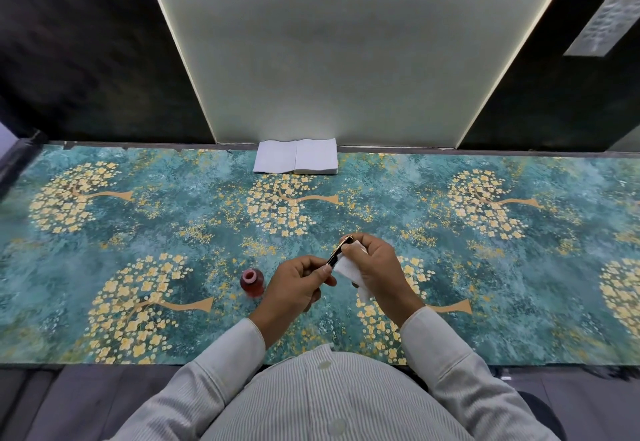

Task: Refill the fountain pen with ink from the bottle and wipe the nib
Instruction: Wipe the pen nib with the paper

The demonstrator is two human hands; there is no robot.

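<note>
A black and gold fountain pen [336, 254] is held up over the table, slanting from lower left to upper right. My left hand [297, 284] grips its lower end. My right hand [379, 269] presses a white tissue [349, 269] against the pen's middle, and the tissue hides that part. The nib cannot be made out. A small ink bottle [252, 282] with red ink and an open pinkish mouth stands on the table, just left of my left hand.
The table [104, 232] wears a teal cloth with golden tree patterns. A stack of white tissues [296, 160] lies at the far edge against the wall. The near table edge runs in front of my striped shirt.
</note>
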